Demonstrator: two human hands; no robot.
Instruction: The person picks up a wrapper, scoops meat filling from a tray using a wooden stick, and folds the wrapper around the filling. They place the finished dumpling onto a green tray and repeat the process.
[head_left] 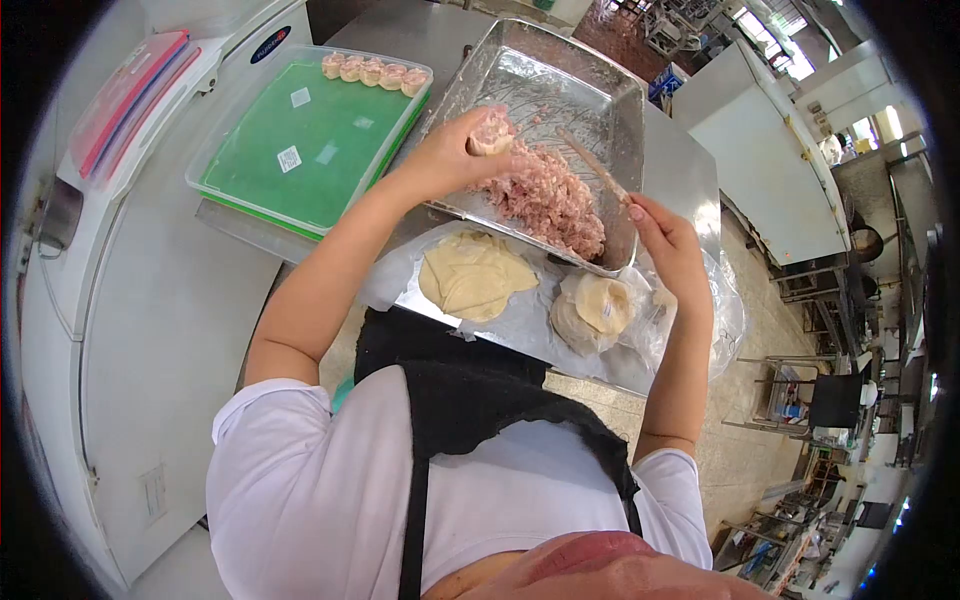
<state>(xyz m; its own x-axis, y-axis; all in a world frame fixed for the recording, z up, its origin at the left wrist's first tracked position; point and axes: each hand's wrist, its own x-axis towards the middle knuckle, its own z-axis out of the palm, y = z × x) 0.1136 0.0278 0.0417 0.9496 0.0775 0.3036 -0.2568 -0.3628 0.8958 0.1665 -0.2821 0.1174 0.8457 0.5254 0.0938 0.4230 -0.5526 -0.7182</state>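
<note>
One item per hand: holds a filled dumpling (pixel 490 137) in the left hand (pixel 448 155), above the left edge of a metal tray (pixel 535 75). Shows the left grip curled round, pinching the dumpling between thumb and fingers. Holds a flat wooden stick (pixel 595 165) by its near end in the right hand (pixel 665 238), at the tray's right edge; shows the right grip pressed together on it. Points the stick's far end inward over the tray. Cannot tell contact with the minced filling (pixel 560 205), heaped along the tray's near edge toward the near right corner.

Notes a green container (pixel 270 125) at the desk's (pixel 703 165) left end, with five finished dumplings (pixel 372 73) in one row along its far edge, up to the far right corner. Records, at the desk's near edge, flat wrappers (pixel 475 278) on plastic sheeting (pixel 395 270) and, farther right, a stack of round wrappers (pixel 603 305) partly inside clear plastic.
</note>
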